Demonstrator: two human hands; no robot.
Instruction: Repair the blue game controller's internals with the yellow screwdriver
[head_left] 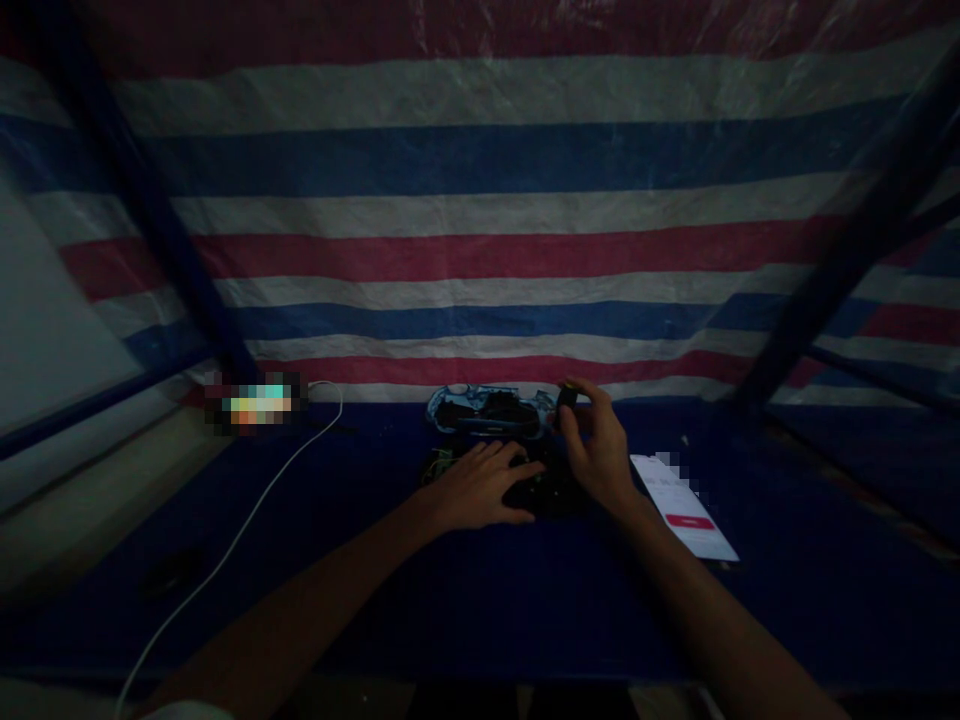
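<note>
A dark toy car chassis (551,490) with green wires at its left end lies on the blue tabletop. My left hand (484,487) rests over it, palm down with its fingers spread. Just behind the chassis is a light blue toy car body shell (491,408), its dark hollow showing. My right hand (600,447) pinches a small black part (568,397) between thumb and fingers, at the shell's right end. A bit of yellow shows at the top of that part; in the dim light I cannot make out its exact kind.
A lit phone screen (684,507) lies right of my right forearm. At the far left stands a blurred glowing device (259,403), with a white cable (262,495) running towards me. A dark object (172,572) is at left. Striped sheeting (450,255) and blue posts (810,270) bound the table.
</note>
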